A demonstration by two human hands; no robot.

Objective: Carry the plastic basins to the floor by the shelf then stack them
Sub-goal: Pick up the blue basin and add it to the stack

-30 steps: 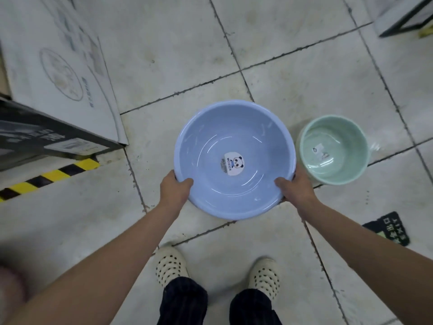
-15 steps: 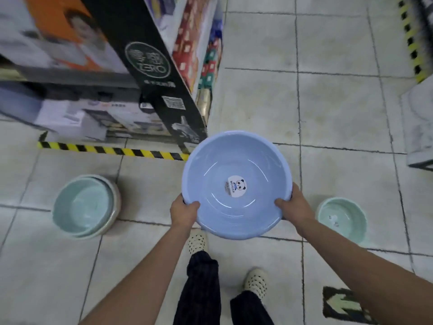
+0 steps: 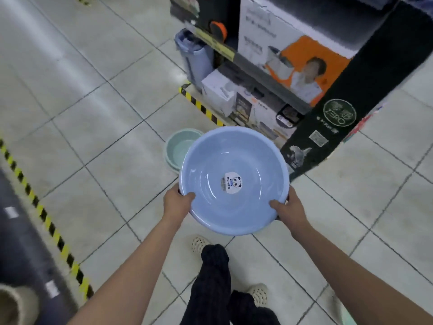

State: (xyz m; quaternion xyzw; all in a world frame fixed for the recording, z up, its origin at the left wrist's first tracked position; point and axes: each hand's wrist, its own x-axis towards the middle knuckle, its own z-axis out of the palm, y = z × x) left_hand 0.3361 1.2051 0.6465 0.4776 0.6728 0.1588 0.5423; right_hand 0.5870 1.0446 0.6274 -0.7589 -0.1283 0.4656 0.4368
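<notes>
The blue basin (image 3: 234, 180) is gripped level at opposite rim edges by the left hand (image 3: 177, 201) and right hand (image 3: 288, 210), probably for balance; it's held just short of the green basins (image 3: 179, 150), parked beside the shelf (image 3: 276, 73) for stacking.

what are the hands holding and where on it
The blue basin, gripped at its near rim: left hand on one side, right hand on the other.

Blue basin (image 3: 234, 181) held level above floor; green basins (image 3: 178, 148) behind it.
</notes>
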